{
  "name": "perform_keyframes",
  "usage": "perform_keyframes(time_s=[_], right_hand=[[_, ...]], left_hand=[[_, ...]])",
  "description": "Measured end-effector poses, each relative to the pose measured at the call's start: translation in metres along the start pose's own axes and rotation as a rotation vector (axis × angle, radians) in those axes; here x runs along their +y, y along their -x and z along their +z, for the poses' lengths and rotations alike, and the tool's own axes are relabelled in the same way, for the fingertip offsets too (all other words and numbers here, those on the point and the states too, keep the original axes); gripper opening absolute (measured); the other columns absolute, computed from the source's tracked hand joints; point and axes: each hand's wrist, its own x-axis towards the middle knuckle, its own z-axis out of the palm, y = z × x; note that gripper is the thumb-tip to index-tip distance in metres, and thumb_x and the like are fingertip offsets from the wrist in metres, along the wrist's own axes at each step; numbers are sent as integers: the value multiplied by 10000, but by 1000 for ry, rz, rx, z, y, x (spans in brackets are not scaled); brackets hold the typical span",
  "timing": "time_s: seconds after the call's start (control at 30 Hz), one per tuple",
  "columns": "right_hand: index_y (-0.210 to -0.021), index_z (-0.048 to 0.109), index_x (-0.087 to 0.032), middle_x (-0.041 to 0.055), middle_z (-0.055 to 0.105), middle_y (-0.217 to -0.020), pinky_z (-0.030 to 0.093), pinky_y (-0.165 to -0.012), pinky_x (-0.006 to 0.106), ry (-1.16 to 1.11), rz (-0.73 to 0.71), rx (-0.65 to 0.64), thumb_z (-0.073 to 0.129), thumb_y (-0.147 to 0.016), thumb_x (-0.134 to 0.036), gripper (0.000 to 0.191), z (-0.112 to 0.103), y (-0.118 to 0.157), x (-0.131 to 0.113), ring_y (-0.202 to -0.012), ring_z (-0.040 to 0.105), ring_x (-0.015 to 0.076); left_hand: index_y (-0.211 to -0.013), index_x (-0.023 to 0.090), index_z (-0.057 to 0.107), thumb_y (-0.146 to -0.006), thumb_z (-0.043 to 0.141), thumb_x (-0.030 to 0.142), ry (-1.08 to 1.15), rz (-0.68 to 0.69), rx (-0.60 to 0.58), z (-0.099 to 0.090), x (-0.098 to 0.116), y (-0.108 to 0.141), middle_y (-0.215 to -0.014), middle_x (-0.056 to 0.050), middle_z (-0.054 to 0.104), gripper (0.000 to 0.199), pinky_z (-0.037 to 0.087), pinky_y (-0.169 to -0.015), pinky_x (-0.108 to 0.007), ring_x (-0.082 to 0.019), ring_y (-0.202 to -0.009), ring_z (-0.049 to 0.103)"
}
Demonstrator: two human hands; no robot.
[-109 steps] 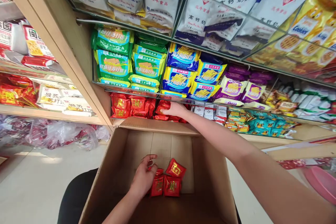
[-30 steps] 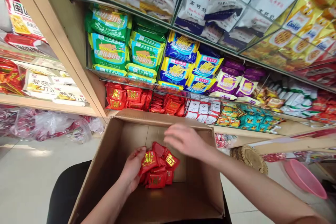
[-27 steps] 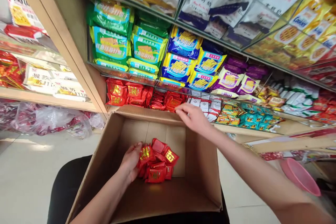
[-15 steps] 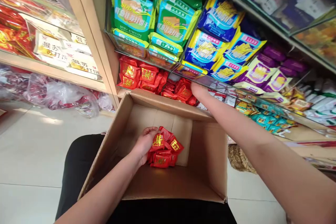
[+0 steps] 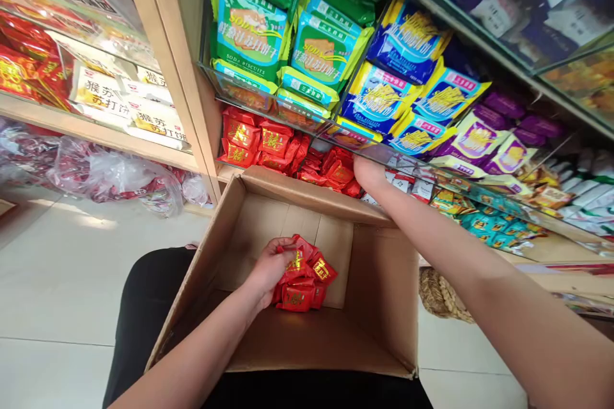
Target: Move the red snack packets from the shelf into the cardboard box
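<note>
"Two hands, two stations. State the position and condition of each."

"Left hand (image 5: 268, 271): near, inside the cardboard box (image 5: 384, 281), fingers drawn narrow and closed on the left edge of the red packets (image 5: 297, 297), which lie heaped on the box floor. Right hand (image 5: 368, 172): far, beyond the box's far rim, inserted beneath the glass shelf (image 5: 407, 163). Its fingers are hidden; whether it holds anything cannot be determined."

"Identify what borders the right hand."

"Immediately left: the red stock (image 5: 338, 169) in the lower bay. Right: white packets (image 5: 399, 181). Above: blue-and-yellow packs (image 5: 378, 99)."

"Record the change."

"About a second ago, the right hand was over the box; it is now inside the lower bay. The left hand has stayed at the heap. Against the earliest view, more red packets lie in the box."

"Significance?"

"Judged by position, handling is divided: the left hand tends the heap while the right works at the shelf. No packet is visible between the stations."
</note>
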Motion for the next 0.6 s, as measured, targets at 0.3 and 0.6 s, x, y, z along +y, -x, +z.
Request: perform_keyframes(time_s=[0.3, 0.6], right_hand=[[-1098, 524, -132, 131, 639, -1022, 444, -761, 329, -106, -183, 148, 366, -911, -193, 253, -66, 82, 13, -895, 598, 243], [-1040, 555, -139, 83, 662, -867, 462, -709, 300, -577, -552, -229, 409, -891, -188, 214, -65, 205, -8, -787, 603, 194]], left_hand=[[-975, 134, 552, -831, 546, 164, -135, 145, 137, -17, -11, -20, -790, 19, 599, 148, 502, -571, -243, -81, -621, 571], [-966, 139, 547, -856, 520, 250, -263, 189, 302, -26, -10, -34, -738, 32, 567, 159, 457, -487, -209, -58, -536, 514]])
